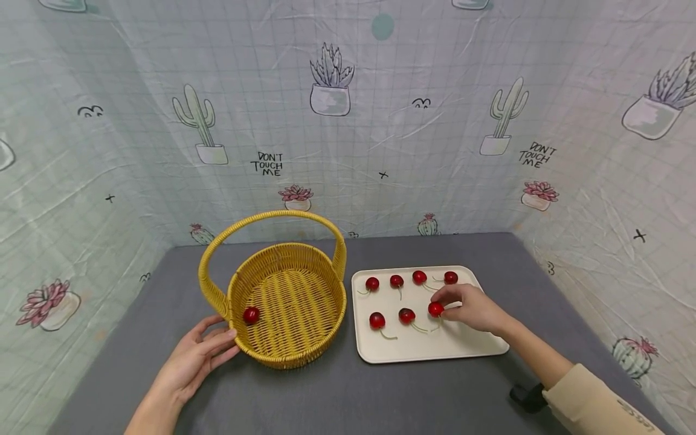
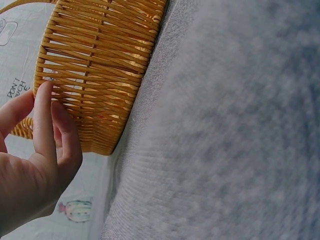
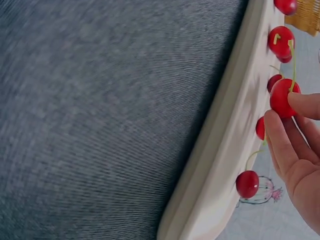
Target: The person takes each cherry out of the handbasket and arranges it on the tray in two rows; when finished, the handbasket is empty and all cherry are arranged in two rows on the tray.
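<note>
A round yellow woven basket (image 1: 296,360) with a tall arched handle stands left of centre, one red cherry (image 1: 251,315) lying inside near its left wall. My left hand (image 1: 194,356) holds the basket's rim at the left, and the left wrist view shows the fingers against its woven side (image 2: 95,65). Over a cream tray (image 1: 424,347), my right hand (image 1: 472,307) pinches a cherry (image 1: 435,309) between thumb and fingers, its green stem hanging free. In the right wrist view the held cherry (image 3: 283,99) appears above the tray, with other cherries behind it.
Several stemmed cherries lie in two rows on the tray, among them a back-right cherry (image 1: 451,277) and a front-left cherry (image 1: 377,321). The tray sits right of the basket on a grey tabletop (image 1: 326,402). A patterned cloth backdrop (image 1: 380,151) hangs behind and at both sides.
</note>
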Action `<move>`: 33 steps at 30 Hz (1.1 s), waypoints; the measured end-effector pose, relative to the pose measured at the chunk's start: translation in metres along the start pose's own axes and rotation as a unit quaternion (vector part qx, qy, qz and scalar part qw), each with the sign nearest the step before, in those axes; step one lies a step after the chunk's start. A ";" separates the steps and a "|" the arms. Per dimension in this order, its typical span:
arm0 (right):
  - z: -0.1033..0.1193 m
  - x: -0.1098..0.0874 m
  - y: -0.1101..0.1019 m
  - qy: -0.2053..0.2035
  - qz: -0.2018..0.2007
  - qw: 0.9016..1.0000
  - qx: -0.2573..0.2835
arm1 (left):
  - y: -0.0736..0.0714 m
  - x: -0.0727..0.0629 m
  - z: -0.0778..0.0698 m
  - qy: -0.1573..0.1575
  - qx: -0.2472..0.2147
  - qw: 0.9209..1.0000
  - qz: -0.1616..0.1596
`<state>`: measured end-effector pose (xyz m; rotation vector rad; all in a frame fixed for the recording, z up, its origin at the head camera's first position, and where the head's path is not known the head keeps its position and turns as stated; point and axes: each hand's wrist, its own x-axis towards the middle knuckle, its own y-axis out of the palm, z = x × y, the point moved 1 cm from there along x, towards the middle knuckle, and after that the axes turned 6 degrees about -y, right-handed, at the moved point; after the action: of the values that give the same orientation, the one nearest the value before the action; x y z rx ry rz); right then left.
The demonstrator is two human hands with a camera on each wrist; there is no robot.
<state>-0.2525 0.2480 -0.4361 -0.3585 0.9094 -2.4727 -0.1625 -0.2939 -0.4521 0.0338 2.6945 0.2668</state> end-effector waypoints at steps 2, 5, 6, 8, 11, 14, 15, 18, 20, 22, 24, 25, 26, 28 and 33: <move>-0.003 0.000 0.001 -0.002 0.001 1.000 -0.005 | 0.000 0.000 0.000 0.000 -0.001 1.000 -0.001; -0.006 -0.001 0.002 -0.005 0.002 1.000 -0.003 | 0.001 0.000 0.000 0.000 -0.003 1.000 -0.001; -0.007 -0.001 0.002 -0.002 0.001 1.000 -0.002 | 0.001 0.000 0.000 0.000 -0.003 1.000 -0.001; -0.009 -0.001 0.004 0.001 0.000 1.000 0.000 | 0.001 0.000 0.000 0.000 -0.002 1.000 0.000; -0.010 -0.001 0.005 0.004 -0.001 1.000 0.004 | 0.000 0.000 0.000 0.002 -0.002 1.000 0.003; -0.010 -0.002 0.006 0.001 -0.001 1.000 0.008 | 0.000 0.000 0.000 0.003 -0.002 1.000 0.004; -0.010 -0.002 0.006 -0.003 0.000 1.000 0.008 | 0.000 0.000 0.000 0.002 -0.003 1.000 0.004; -0.011 -0.002 0.003 -0.013 0.003 1.000 0.008 | 0.000 0.000 0.000 0.002 -0.002 1.000 0.003; -0.011 -0.001 0.001 -0.019 0.004 1.000 0.004 | 0.000 0.000 0.000 0.001 -0.002 1.000 0.001; -0.011 0.000 -0.001 -0.020 0.006 1.000 0.000 | 0.000 0.000 0.000 0.000 -0.002 1.000 0.000; -0.010 0.002 -0.004 -0.019 0.005 1.000 -0.006 | 0.000 0.000 0.001 -0.001 -0.002 1.000 0.000; -0.008 0.002 -0.006 -0.018 0.004 1.000 -0.010 | 0.000 0.000 0.001 -0.001 -0.003 1.000 0.001; -0.007 0.003 -0.007 -0.018 0.003 1.000 -0.012 | -0.001 0.000 0.001 -0.002 -0.003 1.000 0.001; -0.002 0.005 -0.010 -0.021 0.001 1.000 -0.013 | -0.001 0.001 0.002 -0.001 -0.003 1.000 0.002; 0.015 0.012 -0.014 -0.044 0.011 0.999 0.005 | -0.001 0.002 0.002 0.003 -0.002 1.000 0.001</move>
<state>-0.2620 0.2429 -0.4147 -0.4477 0.8614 -2.4204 -0.1631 -0.2947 -0.4547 0.0339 2.6995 0.2742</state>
